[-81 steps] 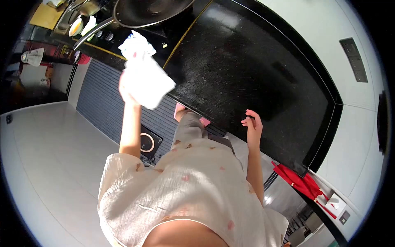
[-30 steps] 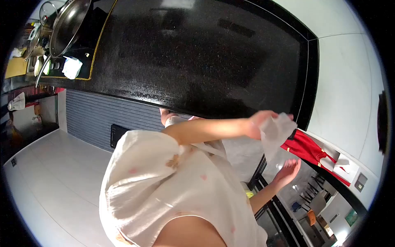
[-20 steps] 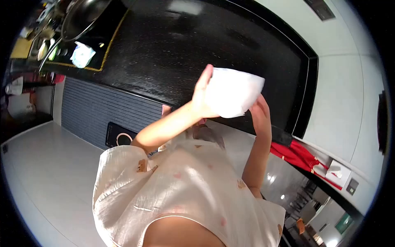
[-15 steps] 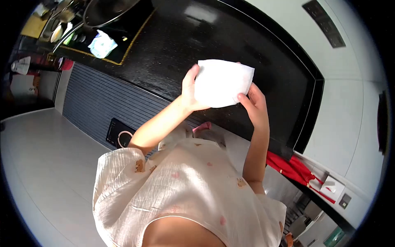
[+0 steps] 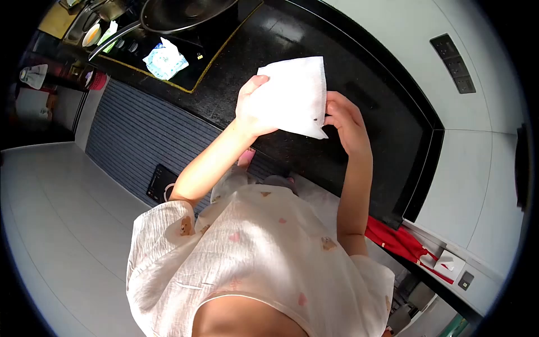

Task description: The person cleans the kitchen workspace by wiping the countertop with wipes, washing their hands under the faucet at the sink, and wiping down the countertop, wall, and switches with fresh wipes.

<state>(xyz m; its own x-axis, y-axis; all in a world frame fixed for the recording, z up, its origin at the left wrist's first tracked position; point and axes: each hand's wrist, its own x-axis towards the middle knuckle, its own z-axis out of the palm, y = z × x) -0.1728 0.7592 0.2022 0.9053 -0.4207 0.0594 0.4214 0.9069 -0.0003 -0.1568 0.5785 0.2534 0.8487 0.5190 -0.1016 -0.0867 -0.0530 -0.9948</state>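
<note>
A folded white sheet, paper towel or thin cloth, is held up above the black countertop. My left hand grips its left side, thumb on the front face and the other fingers hidden behind. At the right edge my right hand has its fingers curled, with the fingertips against the sheet's side. A loose corner juts out at the bottom right, beside a small dark spot.
A frying pan sits on the black cooktop at the upper left, with a crumpled blue-and-white packet before it. The black countertop curves round to the right. A socket strip, red cloth and tissue box are at right.
The sheet has tilted and shifted slightly up and left. My right hand has moved from pinching its lower right corner to its right edge. The view has swung a little.
</note>
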